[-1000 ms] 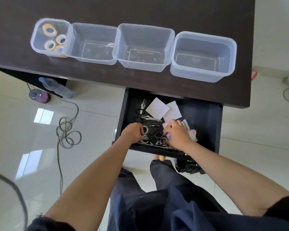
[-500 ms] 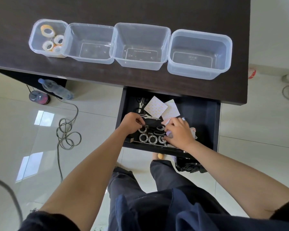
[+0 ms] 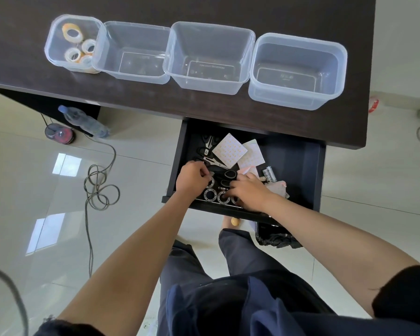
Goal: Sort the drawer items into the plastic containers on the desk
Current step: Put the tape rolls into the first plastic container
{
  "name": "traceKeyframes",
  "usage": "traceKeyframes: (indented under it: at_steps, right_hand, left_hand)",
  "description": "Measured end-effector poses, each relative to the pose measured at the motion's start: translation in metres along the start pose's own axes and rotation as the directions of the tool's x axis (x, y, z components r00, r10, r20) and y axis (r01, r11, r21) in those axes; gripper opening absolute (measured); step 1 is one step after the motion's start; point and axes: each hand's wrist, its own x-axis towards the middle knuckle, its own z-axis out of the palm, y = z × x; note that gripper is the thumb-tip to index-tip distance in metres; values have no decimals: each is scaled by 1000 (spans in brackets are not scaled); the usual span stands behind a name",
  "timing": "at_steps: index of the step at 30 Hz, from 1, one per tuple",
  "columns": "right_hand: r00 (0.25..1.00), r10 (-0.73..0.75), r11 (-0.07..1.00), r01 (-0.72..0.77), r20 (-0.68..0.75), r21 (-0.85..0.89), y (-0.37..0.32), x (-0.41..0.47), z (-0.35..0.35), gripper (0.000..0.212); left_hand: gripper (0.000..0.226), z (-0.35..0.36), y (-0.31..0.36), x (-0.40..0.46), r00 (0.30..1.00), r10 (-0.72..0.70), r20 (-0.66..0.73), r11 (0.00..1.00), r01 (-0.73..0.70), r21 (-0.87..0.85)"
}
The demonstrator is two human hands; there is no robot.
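Head view, looking down past both forearms into an open drawer [image 3: 308, 166] under the front edge of a dark desk [image 3: 155, 98]. Both hands work in the drawer's near-left corner. The left hand [image 3: 192, 179] is curled, fingertips bunched over a metal ring at the left wall — whether it actually grips the ring cannot be told. The right hand [image 3: 246, 191] lies palm-down with fingers spread, fingertips touching the metal rings [image 3: 211, 195] lined along the drawer's front edge. Behind the hands lie black-handled scissors [image 3: 207, 149], two patterned paper squares [image 3: 229, 152] overlapping each other, and a battery [image 3: 269, 174] near crumpled pink paper [image 3: 278, 187]; the right half of the drawer is bare.

On the desk, four clear plastic containers stand in a row, sides touching or nearly so. The leftmost container [image 3: 52, 53] holds tape rolls [image 3: 72, 32]; the second container [image 3: 112, 66], third container [image 3: 243, 78] and rightmost container [image 3: 337, 93] hold nothing. The desk surface in front of the row is open.

On the floor to the left — a water bottle [image 3: 85, 121] and a coiled cable [image 3: 100, 190]; a black bag [image 3: 277, 236] sits below the drawer's front.
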Motion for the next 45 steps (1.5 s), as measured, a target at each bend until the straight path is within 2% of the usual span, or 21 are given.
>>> traceKeyframes:
  at_steps: [4,9,19,24,29,34,37,40,42,45]
  right_hand:
    - [999,-9,1000,8,37,30,0,7,-7,44]
    - [1000,14,1000,-14,20,19,1,13,-2,40]
    - [996,-37,997,42,76,-59,7,22,4,32]
    - [999,-27,999,27,21,-36,8,20,3,37]
    - [999,-3,996,7,-36,94,9,13,-8,42]
    - [986,81,965,-40,-146,259,7,6,-21,25]
    - [949,188,912,-73,-254,403,0,1,-34,21]
    - [911,313,831,-126,-269,541,-12,5,-51,22]
    - [888,365,796,-141,-281,588,-23,13,-69,23]
    - [834,407,786,-112,-372,608,-44,33,-98,23]
  left_hand:
    - [15,1,-2,-1,979,-121,166,985,98,140]
    - [24,3,2,2,957,-147,249,950,67,304]
    - [14,6,3,7,945,-142,295,924,19,382]
    - [14,4,6,4,952,-95,292,928,-22,373]
    - [16,1,8,-1,959,-62,276,941,-37,338]
    - [22,-8,11,-7,969,-5,245,949,-73,308]
    - [26,-25,16,-9,975,48,216,955,-108,275]
    - [30,-51,23,-5,978,114,172,961,-153,232]
    - [33,-73,26,-1,981,150,124,961,-174,214]
    - [33,-115,24,4,983,177,56,971,-184,154]
